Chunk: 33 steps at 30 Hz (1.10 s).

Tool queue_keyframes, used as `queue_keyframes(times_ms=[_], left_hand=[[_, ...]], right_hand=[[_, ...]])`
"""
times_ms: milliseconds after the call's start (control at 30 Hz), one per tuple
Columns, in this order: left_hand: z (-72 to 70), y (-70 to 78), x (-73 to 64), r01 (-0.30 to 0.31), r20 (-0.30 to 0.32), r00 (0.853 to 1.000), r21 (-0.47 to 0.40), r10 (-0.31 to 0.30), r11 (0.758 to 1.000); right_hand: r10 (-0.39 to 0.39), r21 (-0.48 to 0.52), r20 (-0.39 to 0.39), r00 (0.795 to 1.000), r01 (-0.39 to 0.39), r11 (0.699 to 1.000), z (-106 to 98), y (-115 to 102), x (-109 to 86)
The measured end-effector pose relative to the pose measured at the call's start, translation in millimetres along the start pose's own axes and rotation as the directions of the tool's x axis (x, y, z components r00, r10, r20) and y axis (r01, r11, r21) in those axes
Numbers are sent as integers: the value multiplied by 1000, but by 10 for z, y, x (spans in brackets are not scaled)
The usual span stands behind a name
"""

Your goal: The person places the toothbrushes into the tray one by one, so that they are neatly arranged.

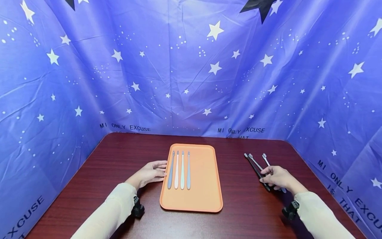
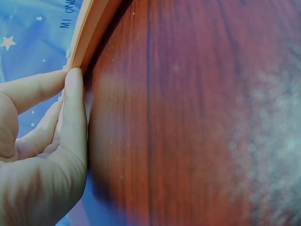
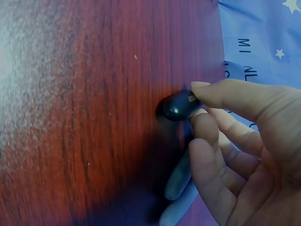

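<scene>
My left hand (image 1: 150, 174) is at the left edge of an orange tray (image 1: 206, 176), pinching its rim (image 2: 89, 33) between thumb and finger. Several toothbrushes (image 1: 182, 172) in blue-grey, pink and pale green lie side by side on the tray's left half, heads toward the far end. To the right of the tray, my right hand (image 1: 277, 177) pinches a black toothbrush (image 3: 178, 106) near the end of its handle, between thumb and fingers. A grey toothbrush (image 1: 256, 162) and a white-headed toothbrush (image 1: 265, 157) lie beside it, their handles partly hidden under the hand.
Everything rests on a dark red wood-grain table (image 1: 238, 212). A blue curtain (image 1: 191, 66) with white stars and lettering surrounds the table at the back and both sides. Black wrist cameras (image 1: 138, 207) sit at both cuffs.
</scene>
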<state>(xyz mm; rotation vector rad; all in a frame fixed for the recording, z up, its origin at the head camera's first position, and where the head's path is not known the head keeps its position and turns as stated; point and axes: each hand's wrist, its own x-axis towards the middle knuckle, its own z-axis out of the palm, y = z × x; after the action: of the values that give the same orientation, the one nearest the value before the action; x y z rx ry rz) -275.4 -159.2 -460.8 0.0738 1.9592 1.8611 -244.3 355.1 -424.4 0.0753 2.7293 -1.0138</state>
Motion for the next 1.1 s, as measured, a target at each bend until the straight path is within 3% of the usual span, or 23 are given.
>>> queue_keyframes(times_ms=[167, 467, 1100], left_hand=[[-2, 0, -2, 2, 6, 1000, 1, -2, 1000], [-4, -5, -4, -14, -2, 1000, 3, 14, 1000], [10, 1, -12, 1, -19, 1000, 7, 0, 1000]], right_hand=[[8, -40, -18, 1000, -8, 999, 20, -21, 12], [33, -22, -20, 999, -33, 999, 43, -20, 29], [-20, -36, -4, 1000, 20, 999, 91, -58, -8]])
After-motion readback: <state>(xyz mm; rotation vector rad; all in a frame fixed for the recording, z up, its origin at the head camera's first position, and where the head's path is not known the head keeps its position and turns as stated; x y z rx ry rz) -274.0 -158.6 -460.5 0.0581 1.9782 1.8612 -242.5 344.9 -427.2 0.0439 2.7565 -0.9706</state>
